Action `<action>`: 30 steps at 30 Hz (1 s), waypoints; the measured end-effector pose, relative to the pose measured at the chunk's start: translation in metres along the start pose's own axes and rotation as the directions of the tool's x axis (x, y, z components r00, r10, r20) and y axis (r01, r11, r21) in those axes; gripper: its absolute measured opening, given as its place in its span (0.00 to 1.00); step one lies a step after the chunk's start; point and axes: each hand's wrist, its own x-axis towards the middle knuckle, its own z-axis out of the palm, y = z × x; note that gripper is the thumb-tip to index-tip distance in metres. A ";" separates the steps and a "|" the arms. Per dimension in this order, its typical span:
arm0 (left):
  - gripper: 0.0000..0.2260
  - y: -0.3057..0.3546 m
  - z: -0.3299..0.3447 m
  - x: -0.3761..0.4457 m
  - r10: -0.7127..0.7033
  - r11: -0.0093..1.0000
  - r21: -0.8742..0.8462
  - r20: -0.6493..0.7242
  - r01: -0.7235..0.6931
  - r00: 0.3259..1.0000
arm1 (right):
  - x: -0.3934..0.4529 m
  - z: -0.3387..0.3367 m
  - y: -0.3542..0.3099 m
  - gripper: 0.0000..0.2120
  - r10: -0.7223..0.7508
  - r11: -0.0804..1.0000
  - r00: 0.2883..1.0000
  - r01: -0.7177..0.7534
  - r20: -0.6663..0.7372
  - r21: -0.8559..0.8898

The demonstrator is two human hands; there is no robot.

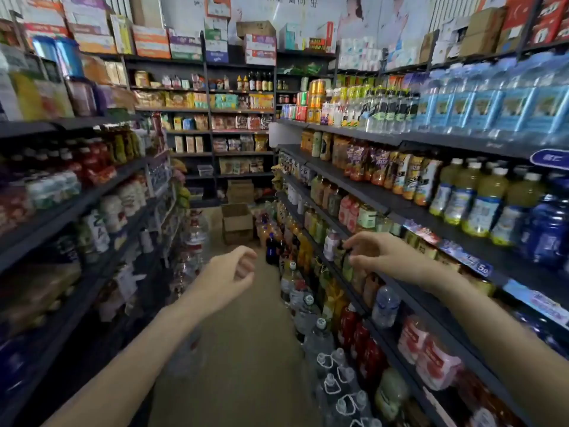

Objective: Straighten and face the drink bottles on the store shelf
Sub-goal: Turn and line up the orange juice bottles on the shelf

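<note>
Right hand (pixel 377 255) pinches the cap of a green bottle (pixel 347 268) at the front edge of the shelf (pixel 409 295). Left hand (pixel 229 272) loosely curled, holding nothing, over the aisle.

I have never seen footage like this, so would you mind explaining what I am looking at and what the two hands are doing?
There is no machine here: a person wears one wide-angle camera on the head, looking forward and down a shop aisle. The right hand reaches to the drink shelf on the right, fingers curled round the top of a small green bottle among others, probably to turn it. The left hand hangs over the floor, loosely curled, holding nothing. Large water bottles stand on the floor along that shelf.
</note>
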 end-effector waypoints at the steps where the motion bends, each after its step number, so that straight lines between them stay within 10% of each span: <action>1: 0.13 -0.009 0.006 0.014 -0.002 1.000 0.005 0.003 0.002 1.000 | 0.018 0.002 0.009 0.12 0.004 1.000 1.000 -0.004 0.012 -0.009; 20: 0.20 -0.197 0.043 0.501 -0.060 0.991 0.122 0.066 0.051 0.996 | 0.515 -0.036 0.166 0.19 0.144 0.962 0.988 -0.126 0.058 -0.241; 30: 0.04 -0.386 0.022 0.830 -0.295 0.855 -0.439 0.024 0.275 0.955 | 0.841 -0.046 0.217 0.24 0.326 0.904 0.931 -0.257 0.162 -0.343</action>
